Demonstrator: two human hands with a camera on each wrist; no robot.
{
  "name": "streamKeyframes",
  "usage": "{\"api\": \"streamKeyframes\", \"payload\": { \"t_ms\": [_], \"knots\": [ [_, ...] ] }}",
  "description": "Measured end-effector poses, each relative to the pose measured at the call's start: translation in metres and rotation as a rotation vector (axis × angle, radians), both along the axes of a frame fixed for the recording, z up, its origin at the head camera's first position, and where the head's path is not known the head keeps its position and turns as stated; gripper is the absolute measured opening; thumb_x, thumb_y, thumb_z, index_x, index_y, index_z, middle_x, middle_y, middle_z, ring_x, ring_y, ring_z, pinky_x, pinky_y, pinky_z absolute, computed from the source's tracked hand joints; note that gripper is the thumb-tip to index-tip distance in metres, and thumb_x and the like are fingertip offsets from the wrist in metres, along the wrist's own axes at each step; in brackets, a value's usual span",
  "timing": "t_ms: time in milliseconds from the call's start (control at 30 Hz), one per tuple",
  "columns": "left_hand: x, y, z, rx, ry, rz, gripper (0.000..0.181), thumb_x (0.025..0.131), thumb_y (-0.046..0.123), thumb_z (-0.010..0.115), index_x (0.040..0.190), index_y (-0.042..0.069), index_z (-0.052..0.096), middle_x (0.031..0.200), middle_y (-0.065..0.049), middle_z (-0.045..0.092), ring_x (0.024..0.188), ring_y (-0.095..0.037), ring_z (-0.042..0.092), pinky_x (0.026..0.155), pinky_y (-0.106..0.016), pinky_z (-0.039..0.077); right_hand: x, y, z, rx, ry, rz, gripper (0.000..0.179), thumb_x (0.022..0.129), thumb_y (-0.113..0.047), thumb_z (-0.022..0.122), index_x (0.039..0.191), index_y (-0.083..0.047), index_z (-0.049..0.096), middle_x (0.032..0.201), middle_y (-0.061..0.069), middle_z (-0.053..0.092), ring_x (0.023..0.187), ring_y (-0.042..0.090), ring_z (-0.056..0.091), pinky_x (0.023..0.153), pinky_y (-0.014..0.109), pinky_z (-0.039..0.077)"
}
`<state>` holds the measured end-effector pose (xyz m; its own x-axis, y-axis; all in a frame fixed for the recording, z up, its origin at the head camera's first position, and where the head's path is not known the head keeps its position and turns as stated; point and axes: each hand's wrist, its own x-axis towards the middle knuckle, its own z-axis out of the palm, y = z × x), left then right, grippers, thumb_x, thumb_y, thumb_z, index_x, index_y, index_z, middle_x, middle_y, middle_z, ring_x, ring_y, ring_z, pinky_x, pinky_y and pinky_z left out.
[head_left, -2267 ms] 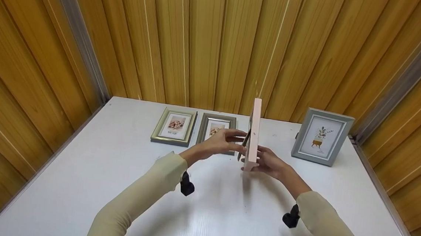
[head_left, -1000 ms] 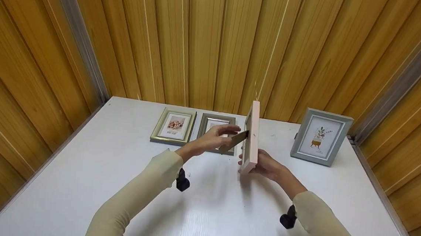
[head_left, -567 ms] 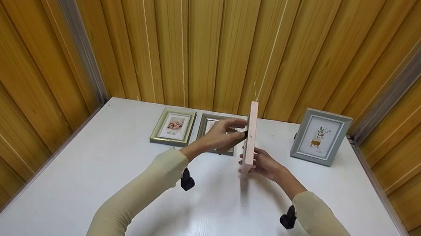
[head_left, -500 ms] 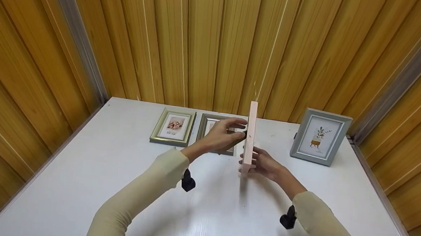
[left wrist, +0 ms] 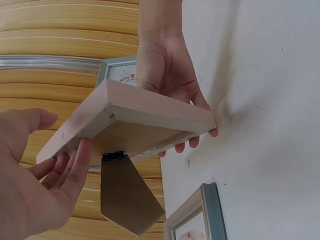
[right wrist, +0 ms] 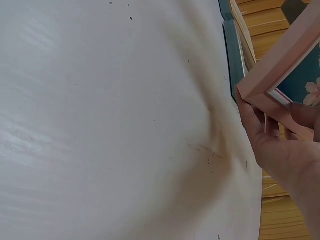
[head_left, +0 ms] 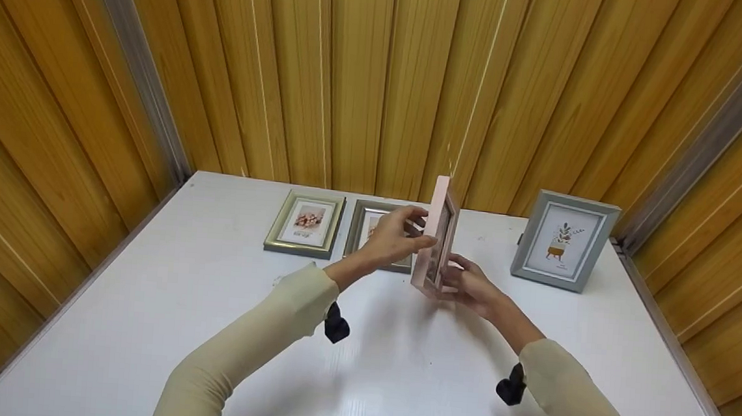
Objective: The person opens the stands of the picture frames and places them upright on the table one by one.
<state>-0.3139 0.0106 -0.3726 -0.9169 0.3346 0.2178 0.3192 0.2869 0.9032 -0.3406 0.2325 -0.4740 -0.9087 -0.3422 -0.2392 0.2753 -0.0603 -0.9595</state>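
Observation:
A pink picture frame (head_left: 437,203) is held upright above the table, mostly edge-on in the head view. My right hand (head_left: 478,287) grips its lower edge, with the thumb on the front and fingers behind. My left hand (head_left: 393,239) holds the left edge, its thumb by the rim and its fingertips against the side and back. On the brown backing, the stand (left wrist: 129,195) sticks out from a black hinge. Part of the front picture (right wrist: 298,79) shows pale flowers on teal; my right thumb covers some of it.
On the white table (head_left: 196,274), a gold-green frame (head_left: 304,223) and a grey-brown frame (head_left: 360,227) lie face up, the latter partly behind my left hand. A grey-green frame (head_left: 566,241) stands at the right. Wood-patterned walls (head_left: 354,70) enclose the table.
The stand has swung out from the back, moved by my left hand. My left hand has since shifted to the frame's edge. The frame has turned, bringing its front partly into the head view.

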Motion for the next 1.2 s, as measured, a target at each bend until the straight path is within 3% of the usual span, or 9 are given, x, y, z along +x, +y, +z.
{"api": "streamKeyframes", "payload": {
  "t_ms": [167,467,700,967,1200],
  "knots": [
    [-0.001,0.002,-0.001,-0.025,0.005,0.072,0.057,0.085,0.014,0.081,0.136,0.004,0.055,0.12,-0.012,0.064,0.102,-0.021,0.066,0.092,-0.036,0.059,-0.001,0.003,-0.002,0.004,0.022,-0.03,0.057,0.104,-0.004,0.047,0.156,-0.005,0.023,0.114,-0.002,0.064,0.1,0.014,0.067,0.087,0.035,0.059],
    [-0.008,-0.002,-0.007,-0.018,0.039,0.134,0.049,0.083,-0.001,0.076,0.129,0.001,0.059,0.115,-0.014,0.064,0.092,-0.018,0.062,0.082,-0.031,0.059,-0.001,0.015,0.0,0.026,0.06,-0.103,0.06,0.102,0.0,0.049,0.158,-0.004,0.024,0.115,0.001,0.061,0.098,0.014,0.067,0.086,0.037,0.059],
    [-0.013,-0.005,-0.012,-0.026,-0.001,0.203,0.048,0.086,-0.005,0.071,0.131,0.003,0.058,0.118,-0.014,0.065,0.096,-0.022,0.066,0.088,-0.037,0.061,-0.002,0.019,0.005,0.069,0.083,-0.156,0.062,0.103,-0.002,0.051,0.159,-0.006,0.025,0.122,0.005,0.058,0.104,0.016,0.066,0.092,0.041,0.059],
    [-0.019,0.0,-0.023,-0.097,0.053,0.33,0.042,0.09,-0.002,0.068,0.13,0.004,0.06,0.117,-0.013,0.067,0.1,-0.023,0.067,0.091,-0.037,0.059,-0.001,0.022,0.01,0.214,0.212,-0.233,0.06,0.101,0.001,0.056,0.156,-0.005,0.032,0.125,0.01,0.057,0.101,0.013,0.064,0.095,0.048,0.059],
    [-0.031,0.008,-0.032,-0.073,0.065,0.388,0.033,0.092,0.001,0.067,0.124,0.004,0.062,0.114,-0.014,0.071,0.099,-0.026,0.07,0.089,-0.038,0.059,-0.005,0.022,0.013,0.247,0.279,-0.295,0.059,0.099,0.004,0.055,0.154,-0.004,0.035,0.141,0.022,0.048,0.108,0.013,0.062,0.094,0.043,0.06]
  ]
}}
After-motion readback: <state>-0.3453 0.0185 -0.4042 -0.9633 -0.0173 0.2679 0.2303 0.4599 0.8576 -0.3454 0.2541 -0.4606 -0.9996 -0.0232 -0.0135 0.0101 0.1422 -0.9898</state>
